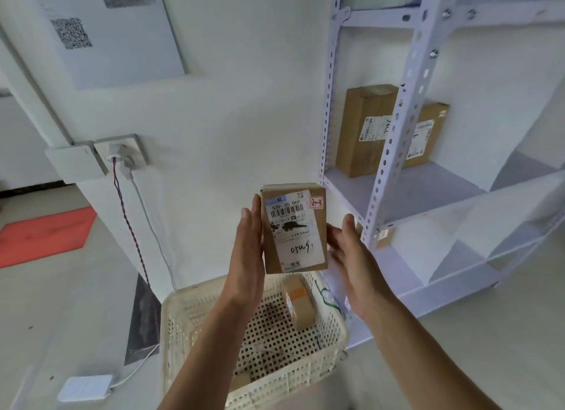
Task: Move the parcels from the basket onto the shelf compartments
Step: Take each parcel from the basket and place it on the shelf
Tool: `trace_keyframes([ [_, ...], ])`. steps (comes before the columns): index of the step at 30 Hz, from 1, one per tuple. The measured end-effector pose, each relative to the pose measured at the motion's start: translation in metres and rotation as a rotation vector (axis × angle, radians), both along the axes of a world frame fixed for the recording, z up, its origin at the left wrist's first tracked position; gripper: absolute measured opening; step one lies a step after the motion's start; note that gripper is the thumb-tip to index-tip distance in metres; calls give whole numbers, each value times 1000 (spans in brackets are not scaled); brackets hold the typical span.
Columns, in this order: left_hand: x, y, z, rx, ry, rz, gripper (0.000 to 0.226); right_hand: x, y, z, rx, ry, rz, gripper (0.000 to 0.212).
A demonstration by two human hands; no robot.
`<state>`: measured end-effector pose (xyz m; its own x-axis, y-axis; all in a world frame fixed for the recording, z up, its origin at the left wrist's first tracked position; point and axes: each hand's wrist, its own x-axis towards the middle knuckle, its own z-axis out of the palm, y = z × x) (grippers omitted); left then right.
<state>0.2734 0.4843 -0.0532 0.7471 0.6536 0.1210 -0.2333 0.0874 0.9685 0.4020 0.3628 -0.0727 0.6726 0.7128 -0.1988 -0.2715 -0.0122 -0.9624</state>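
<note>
We pressed the parcel (pixel 293 229) between flat left hand (pixel 248 244) and flat right hand (pixel 351 250); slack pressure could drop it

Labelled parcel (pixel 293 227) upright above cream basket (pixel 290 376) — smaller parcel (pixel 301 304) in its 1 o'clock corner — two parcels (pixel 363 131) on shelf (pixel 428 192), 2 o'clock.

The parcel (pixel 294 228) is showing matt brown cardboard, and its label (pixel 290 214) is looking like smooth white paper. The basket (pixel 305 376) is appearing as cream plastic, perforated and slightly glossy. The shelf (pixel 394 128) is showing smooth, white-painted metal. The boxes (pixel 363 131) on it are showing the same matt cardboard.
</note>
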Motion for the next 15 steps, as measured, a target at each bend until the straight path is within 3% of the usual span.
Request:
trace_keyframes([
  [3,3,-16,3,-2,-14,-29,49,-2,-19,7,45,10,-49,71],
  [7,15,-39,6,28,29,-76,52,0,-43,11,22,-19,-69,49],
  [11,34,-77,20,47,0,-188,68,14,-69,13,22,-16,-130,50],
  [15,64,-108,19,39,-3,-219,49,41,-107,13,38,-52,-176,51],
])
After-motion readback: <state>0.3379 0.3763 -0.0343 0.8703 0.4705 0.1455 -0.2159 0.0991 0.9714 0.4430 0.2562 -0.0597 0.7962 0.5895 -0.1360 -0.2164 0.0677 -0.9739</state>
